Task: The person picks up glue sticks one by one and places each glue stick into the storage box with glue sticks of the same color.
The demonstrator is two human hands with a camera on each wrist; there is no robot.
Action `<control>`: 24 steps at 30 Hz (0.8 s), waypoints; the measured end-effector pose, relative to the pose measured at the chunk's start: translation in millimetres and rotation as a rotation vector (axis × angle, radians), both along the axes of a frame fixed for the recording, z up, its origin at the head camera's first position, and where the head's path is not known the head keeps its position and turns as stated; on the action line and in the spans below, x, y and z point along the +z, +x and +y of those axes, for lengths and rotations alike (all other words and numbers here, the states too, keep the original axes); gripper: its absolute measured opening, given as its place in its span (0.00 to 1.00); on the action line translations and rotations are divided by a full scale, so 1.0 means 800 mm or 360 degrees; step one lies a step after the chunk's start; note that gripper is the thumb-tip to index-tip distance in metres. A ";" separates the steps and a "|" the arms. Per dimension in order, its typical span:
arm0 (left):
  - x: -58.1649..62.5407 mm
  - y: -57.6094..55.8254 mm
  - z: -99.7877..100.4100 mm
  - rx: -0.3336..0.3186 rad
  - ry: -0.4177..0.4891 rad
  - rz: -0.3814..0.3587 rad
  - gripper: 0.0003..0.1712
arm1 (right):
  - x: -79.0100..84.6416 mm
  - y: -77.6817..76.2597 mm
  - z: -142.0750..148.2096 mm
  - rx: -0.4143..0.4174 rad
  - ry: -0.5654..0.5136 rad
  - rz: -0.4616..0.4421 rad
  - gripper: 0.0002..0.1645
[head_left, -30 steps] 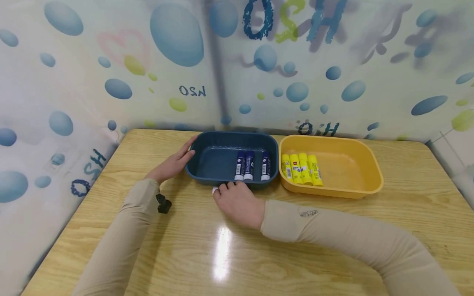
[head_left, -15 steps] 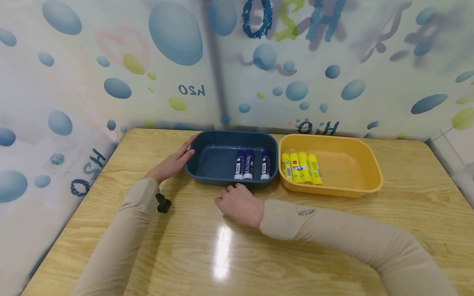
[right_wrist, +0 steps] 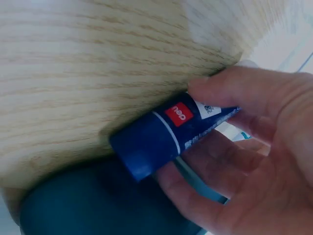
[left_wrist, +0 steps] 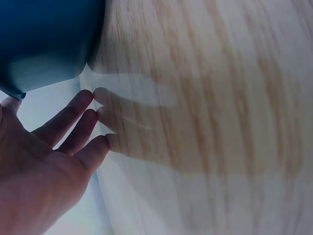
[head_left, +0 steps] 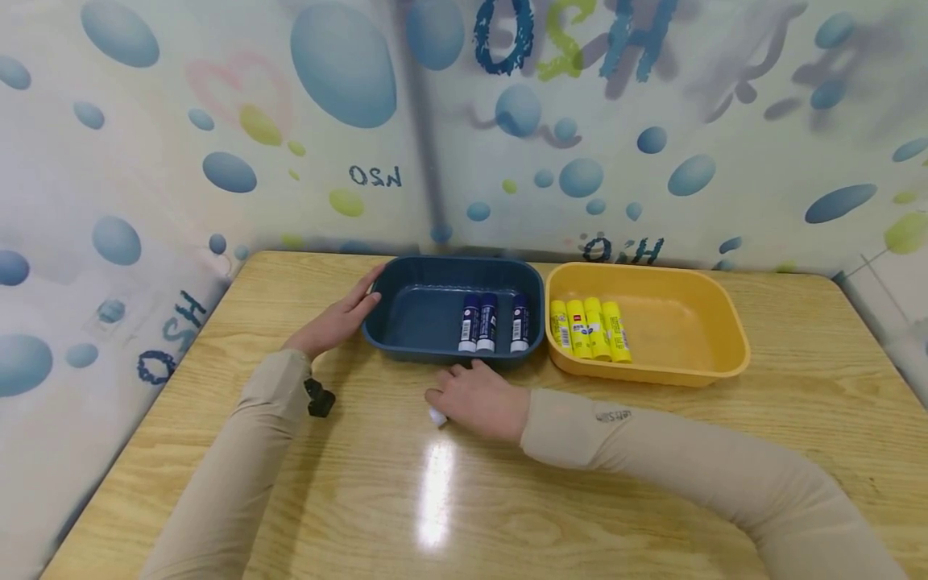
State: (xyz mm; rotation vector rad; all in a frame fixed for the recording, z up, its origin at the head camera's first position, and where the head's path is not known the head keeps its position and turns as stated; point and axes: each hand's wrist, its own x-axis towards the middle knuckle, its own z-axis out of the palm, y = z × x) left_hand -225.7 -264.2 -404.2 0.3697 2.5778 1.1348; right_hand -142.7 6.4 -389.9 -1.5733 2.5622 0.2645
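A dark blue glue stick (right_wrist: 146, 144) with a red label patch is pinched between the thumb and fingers of my right hand (head_left: 482, 403), low over the table just in front of the blue bin (head_left: 406, 353). Its white end (head_left: 437, 416) pokes out beneath the hand in the head view. My left hand (head_left: 335, 324) lies against the bin's left side with fingers stretched out. In the left wrist view several of its fingertips (left_wrist: 87, 98) meet the tabletop beside the bin. Inside the bin, towards the right, lie dark blue glue sticks (head_left: 487, 322) with white ends.
A yellow-orange bin (head_left: 696, 374) stands directly right of the blue one, with several yellow glue sticks (head_left: 594, 330) along its left side. Behind both bins rises a patterned curtain (head_left: 464, 145). The wooden table (head_left: 348, 483) stretches towards the person.
My right hand has drawn slightly back and right from the blue bin's front wall. The glue stick's white end now shows on the near side of the hand. The left hand stays put.
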 end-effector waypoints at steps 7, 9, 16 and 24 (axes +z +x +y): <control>0.012 0.005 0.006 -0.0001 0.0014 -0.0034 0.33 | 0.001 -0.003 0.004 0.0172 0.0053 0.0005 0.16; 0.024 0.012 0.013 -0.0003 0.0022 -0.0049 0.33 | 0.003 -0.003 0.006 0.0246 0.0056 0.0012 0.16; 0.047 0.027 0.025 -0.0016 0.0014 -0.0064 0.32 | 0.013 -0.001 0.009 0.0364 0.0086 0.0061 0.17; 0.021 0.010 0.011 -0.0006 0.0023 -0.0059 0.33 | 0.028 0.002 0.016 0.0415 0.0147 0.0089 0.20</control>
